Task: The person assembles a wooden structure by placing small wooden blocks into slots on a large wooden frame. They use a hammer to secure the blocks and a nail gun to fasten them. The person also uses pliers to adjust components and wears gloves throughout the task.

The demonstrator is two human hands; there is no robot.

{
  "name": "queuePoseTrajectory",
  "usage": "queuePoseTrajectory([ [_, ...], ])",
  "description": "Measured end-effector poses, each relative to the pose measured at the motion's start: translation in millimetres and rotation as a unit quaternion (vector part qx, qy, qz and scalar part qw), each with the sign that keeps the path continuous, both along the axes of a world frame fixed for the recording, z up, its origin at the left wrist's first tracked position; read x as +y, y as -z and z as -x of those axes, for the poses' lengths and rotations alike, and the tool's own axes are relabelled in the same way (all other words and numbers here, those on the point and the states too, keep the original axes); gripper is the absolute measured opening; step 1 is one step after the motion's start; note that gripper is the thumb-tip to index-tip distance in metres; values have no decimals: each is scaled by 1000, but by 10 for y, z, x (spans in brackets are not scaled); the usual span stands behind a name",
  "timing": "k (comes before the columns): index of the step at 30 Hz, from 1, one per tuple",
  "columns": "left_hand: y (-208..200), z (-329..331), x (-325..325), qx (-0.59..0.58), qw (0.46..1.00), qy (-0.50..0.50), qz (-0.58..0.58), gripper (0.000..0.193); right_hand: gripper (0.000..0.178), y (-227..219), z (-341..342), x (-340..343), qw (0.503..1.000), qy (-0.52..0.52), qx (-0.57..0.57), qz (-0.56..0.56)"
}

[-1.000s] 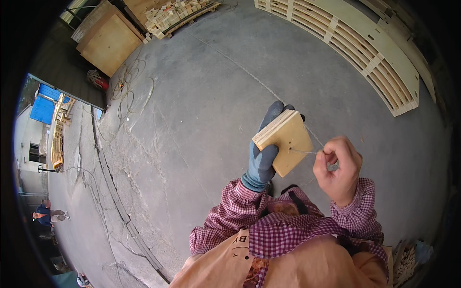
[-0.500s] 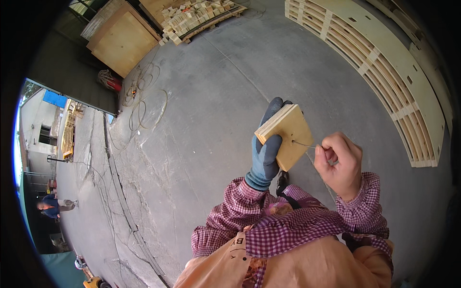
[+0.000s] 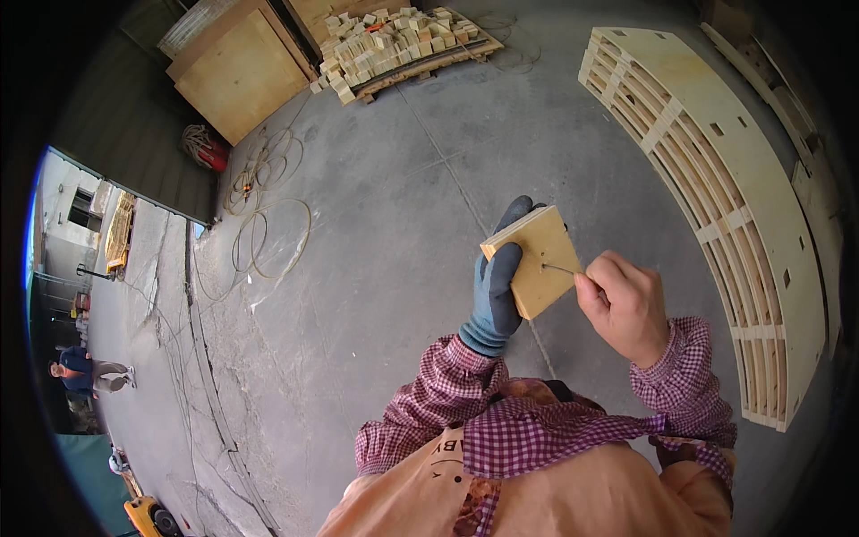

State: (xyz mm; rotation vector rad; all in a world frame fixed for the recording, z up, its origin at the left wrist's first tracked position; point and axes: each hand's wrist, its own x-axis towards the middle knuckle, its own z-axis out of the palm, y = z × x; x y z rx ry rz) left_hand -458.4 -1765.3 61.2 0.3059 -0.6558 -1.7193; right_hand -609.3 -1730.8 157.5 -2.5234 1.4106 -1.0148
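Right hand (image 3: 624,302) nearer block (image 3: 528,285) — wire (image 3: 561,269) partly hidden.

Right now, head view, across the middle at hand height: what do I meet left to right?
Yellowish stack → looped cable → gloved left hand → square wooden block → bare right hand → long slatted wooden structure. The left hand and block partly overlap, with the block extending farther right.

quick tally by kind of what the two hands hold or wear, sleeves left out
Layered wooden block, held in the left hand, counted as one piece: 1
Thin wire-like piece, pinched by the right hand: 1
Blue-grey glove, left hand only: 1
Total: 3
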Motion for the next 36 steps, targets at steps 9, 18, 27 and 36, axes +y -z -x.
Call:
queuePoseTrajectory([
  [9,54,424,-2571,-22,1000,6,-11,63,25,216,547,-2659,991,27,-77,-102],
  [18,32,952,-5294,-114,989,-96,7,68,25,151,1059,-5530,993,-29,-64,-98],
  [27,43,1480,-7976,-106,982,-149,46,70,23,112,1427,-8368,996,-66,2,-58],
  [36,13,2249,-10883,-80,992,-33,97,63,22,-84,2221,-10844,998,59,9,-36],
])
